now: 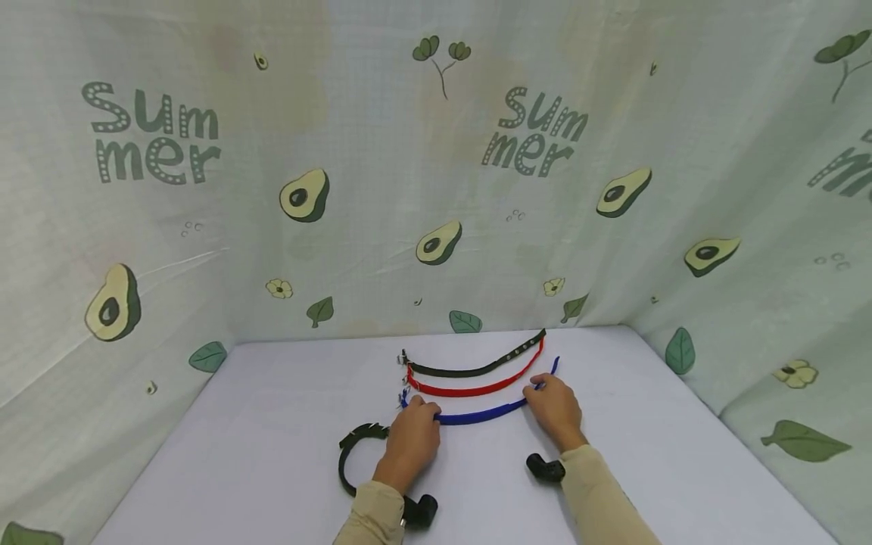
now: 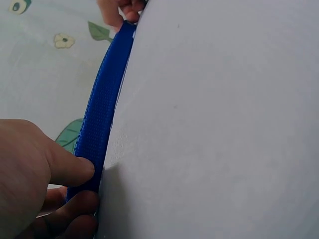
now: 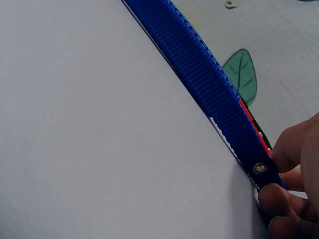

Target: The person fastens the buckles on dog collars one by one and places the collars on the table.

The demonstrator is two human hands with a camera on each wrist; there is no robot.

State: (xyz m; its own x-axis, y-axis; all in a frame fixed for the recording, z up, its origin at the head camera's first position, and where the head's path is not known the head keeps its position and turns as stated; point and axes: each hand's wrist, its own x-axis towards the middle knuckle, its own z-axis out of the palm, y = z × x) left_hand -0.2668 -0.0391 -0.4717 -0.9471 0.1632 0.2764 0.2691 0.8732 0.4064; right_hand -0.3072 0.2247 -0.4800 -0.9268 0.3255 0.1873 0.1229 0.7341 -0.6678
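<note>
A blue woven collar with metal eyelets lies in a shallow curve across the white table, standing on its edge. Near its buckle end, my left hand pinches the strap between thumb and fingers, as the left wrist view shows on the blue webbing. Toward the other end, my right hand pinches it close to an eyelet. Just behind run a red collar and, farther back, a black collar with eyelets, both curved alike.
A coiled dark collar lies beside my left forearm, partly hidden by it. Black wrist-camera housings show at the left wrist and right wrist. A printed curtain hangs around the table's back and sides.
</note>
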